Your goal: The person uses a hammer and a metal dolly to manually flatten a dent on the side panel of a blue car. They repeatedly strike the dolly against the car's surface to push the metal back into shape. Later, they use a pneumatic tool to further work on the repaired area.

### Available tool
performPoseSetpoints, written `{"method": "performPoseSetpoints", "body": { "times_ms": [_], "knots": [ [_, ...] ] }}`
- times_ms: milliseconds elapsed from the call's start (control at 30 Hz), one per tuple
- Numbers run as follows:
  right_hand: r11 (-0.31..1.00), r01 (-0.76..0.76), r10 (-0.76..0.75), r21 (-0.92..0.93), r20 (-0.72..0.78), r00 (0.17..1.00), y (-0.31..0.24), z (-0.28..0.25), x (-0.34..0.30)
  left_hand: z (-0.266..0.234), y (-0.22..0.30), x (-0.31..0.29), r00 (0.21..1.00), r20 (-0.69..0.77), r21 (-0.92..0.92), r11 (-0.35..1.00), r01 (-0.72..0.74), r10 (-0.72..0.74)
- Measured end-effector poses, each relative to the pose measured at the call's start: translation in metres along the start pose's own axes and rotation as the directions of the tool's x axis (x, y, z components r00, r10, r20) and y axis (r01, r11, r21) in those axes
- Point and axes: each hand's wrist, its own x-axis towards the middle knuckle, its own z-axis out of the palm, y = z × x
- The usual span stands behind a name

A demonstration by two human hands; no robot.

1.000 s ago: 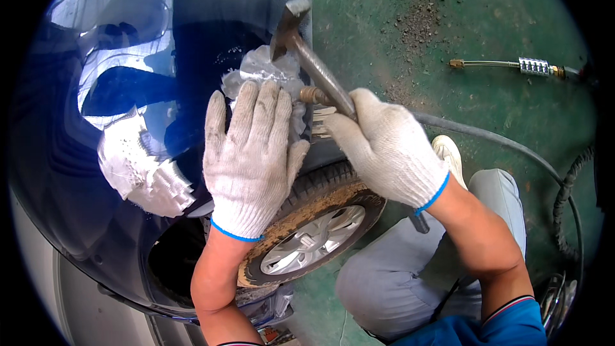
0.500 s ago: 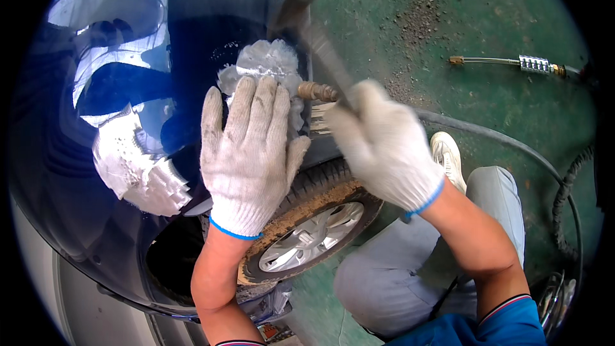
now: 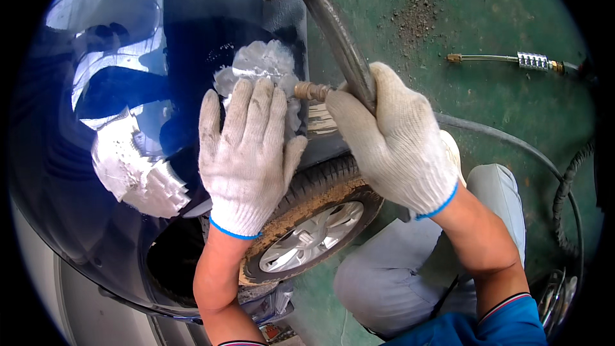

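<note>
My left hand [image 3: 248,147], in a white knit glove with a blue cuff, lies flat with fingers apart on the dark blue car panel [image 3: 192,38]. Its fingertips rest at the lower edge of a bare, silvery scraped patch [image 3: 262,59]. My right hand [image 3: 410,138], gloved alike, is wrapped round the handle of a hammer [image 3: 341,38]. The hammer head is raised toward the top edge of the view, above the panel's border. Between the hands, a ribbed brownish cylindrical piece [image 3: 311,91] juts sideways by the silvery patch; its right end is hidden behind my right hand.
A second rough silvery patch [image 3: 138,166] lies at the left on the panel. Below my hands is a muddy-tyred wheel [image 3: 314,237]. On the green floor [image 3: 500,19] are scattered dirt [image 3: 419,0], a metal-tipped air tool [image 3: 532,61] and a grey hose [image 3: 493,129].
The hammer, blurred by motion earlier, now shows sharply with its head higher and a little to the left. My right hand has shifted slightly right. My left hand stays nearly in place.
</note>
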Motion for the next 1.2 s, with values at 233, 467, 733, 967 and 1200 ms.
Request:
{"method": "performPoseSetpoints", "body": {
  "times_ms": [233,467,733,967,1200],
  "knots": [
    [0.994,0.097,-0.091,0.055,-0.093,0.991,0.006,-0.007,-0.002,-0.002,0.001,0.005,1.0,-0.007,0.008,1.0,-0.005,0.006],
    [0.996,0.065,-0.062,-0.06,0.044,0.997,0.017,-0.004,-0.007,0.0,0.001,0.0,1.0,-0.017,-0.002,1.0,-0.015,0.015],
    [0.998,-0.054,0.054,-0.014,0.081,0.995,0.011,-0.003,-0.008,0.005,-0.001,-0.001,0.998,-0.051,-0.009,1.0,-0.025,0.025],
    [0.984,-0.18,0.175,0.015,0.17,0.97,0.027,-0.009,-0.012,-0.004,0.0,0.003,0.998,-0.054,-0.103,0.994,-0.032,0.027],
    [0.938,-0.226,0.239,0.261,-0.018,0.971,0.008,-0.037,-0.01,0.002,0.002,0.02,0.997,-0.068,0.036,0.999,0.03,-0.028]
  ]
}}
